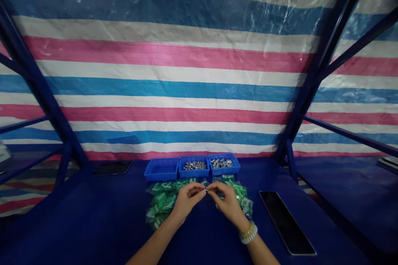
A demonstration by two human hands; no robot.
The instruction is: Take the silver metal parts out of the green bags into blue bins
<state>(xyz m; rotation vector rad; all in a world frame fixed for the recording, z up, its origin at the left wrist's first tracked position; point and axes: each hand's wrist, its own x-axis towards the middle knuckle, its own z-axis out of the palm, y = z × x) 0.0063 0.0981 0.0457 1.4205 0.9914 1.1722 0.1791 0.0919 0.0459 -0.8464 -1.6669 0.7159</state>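
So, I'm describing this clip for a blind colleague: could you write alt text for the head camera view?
The left hand and right hand pinch a small metal piece above green plastic packets on a dark blue table. Beyond sit three blue trays, two holding small metal parts, before a striped tarpaulin.

No legible text anywhere in the frame, only pale printed marks on the green plastic packets at lower centre, too small and blurred to read, no numbers or brands visible
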